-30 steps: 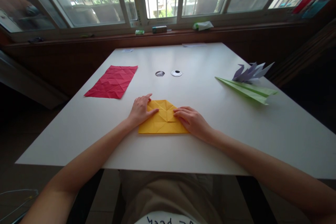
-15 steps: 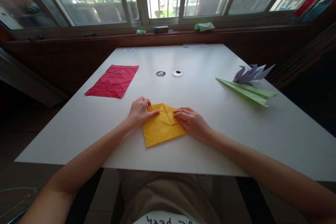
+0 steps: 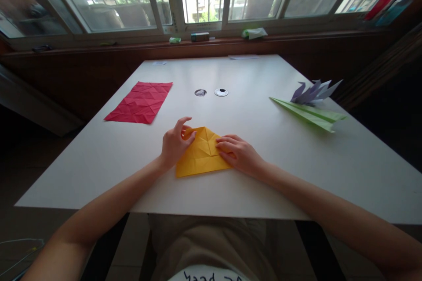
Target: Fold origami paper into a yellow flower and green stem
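A folded sheet of yellow origami paper [image 3: 199, 164] with several creases lies on the table in front of me. My left hand [image 3: 176, 142] is at its upper left edge. The thumb rests over the paper, the index finger is raised off it, and the other fingers are partly hidden behind the edge. On the right side, my right hand [image 3: 242, 153] holds the paper down, its fingers close together on top near the folded flap. That hand covers the paper's right corner.
Creased red paper [image 3: 140, 103] lies to the left on the white table [image 3: 263, 193]. Two round pieces, a grey disc [image 3: 200, 92] and a googly eye [image 3: 221, 92], are beyond the yellow paper. At right are a green paper plane [image 3: 306, 114] and purple paper cranes [image 3: 314, 93].
My left index finger has lifted from the paper, and the hand has turned more upright. The yellow paper has rotated slightly, its lower edge now more level. My right hand stays on it.
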`<move>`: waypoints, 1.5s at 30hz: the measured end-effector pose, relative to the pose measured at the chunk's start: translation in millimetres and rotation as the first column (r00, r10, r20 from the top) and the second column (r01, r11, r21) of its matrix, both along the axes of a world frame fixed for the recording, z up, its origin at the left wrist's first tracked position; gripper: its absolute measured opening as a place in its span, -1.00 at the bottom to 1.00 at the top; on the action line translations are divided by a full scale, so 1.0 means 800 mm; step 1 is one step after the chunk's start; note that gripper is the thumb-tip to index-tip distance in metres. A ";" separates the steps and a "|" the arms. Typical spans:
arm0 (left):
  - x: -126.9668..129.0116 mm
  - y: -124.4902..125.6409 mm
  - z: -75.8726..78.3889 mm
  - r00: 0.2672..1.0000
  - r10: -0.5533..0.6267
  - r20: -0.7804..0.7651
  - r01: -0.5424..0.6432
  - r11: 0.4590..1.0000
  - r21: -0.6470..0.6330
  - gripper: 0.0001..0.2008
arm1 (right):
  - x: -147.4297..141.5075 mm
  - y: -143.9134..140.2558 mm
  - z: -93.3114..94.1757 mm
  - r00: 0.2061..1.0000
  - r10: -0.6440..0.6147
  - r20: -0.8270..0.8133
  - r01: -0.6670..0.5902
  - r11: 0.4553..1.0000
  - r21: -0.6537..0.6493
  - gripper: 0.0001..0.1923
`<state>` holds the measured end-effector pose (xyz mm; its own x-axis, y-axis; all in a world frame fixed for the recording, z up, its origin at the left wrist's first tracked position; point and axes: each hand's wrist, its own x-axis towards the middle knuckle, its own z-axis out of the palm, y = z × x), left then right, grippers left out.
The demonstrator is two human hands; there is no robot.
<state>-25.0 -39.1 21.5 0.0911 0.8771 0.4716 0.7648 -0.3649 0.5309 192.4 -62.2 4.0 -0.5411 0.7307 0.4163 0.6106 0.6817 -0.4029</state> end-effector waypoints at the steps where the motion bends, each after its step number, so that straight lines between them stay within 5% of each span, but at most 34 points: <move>1: 0.001 -0.002 0.001 0.998 -0.046 0.035 0.046 0.999 0.000 -0.62 | 0.000 0.000 0.000 1.000 -0.005 0.002 0.005 1.000 -0.002 -0.83; 8: 0.004 -0.009 0.000 0.922 -0.387 0.017 0.387 0.917 -0.096 -0.67 | 0.001 0.000 0.001 0.998 -0.063 0.022 0.063 0.998 -0.013 -0.81; 13: 0.005 -0.010 -0.004 0.872 -0.464 -0.155 0.436 0.881 -0.184 -0.82 | 0.002 0.000 0.002 0.995 -0.098 0.033 0.098 0.995 -0.014 -0.81; 20: 0.003 -0.001 -0.011 0.772 -0.591 -0.235 0.577 0.806 -0.132 -0.88 | 0.002 0.001 0.001 0.994 -0.098 0.044 0.098 0.995 0.002 -0.81; 29: 0.003 0.001 -0.009 0.702 -0.660 -0.270 0.663 0.743 -0.094 -0.85 | 0.001 0.000 0.000 0.994 -0.098 0.045 0.097 0.995 0.021 -0.82; 45: 0.004 -0.004 -0.008 0.691 -0.666 -0.279 0.659 0.740 -0.133 -0.78 | 0.001 -0.003 0.004 0.988 -0.141 0.055 0.139 0.990 0.039 -0.86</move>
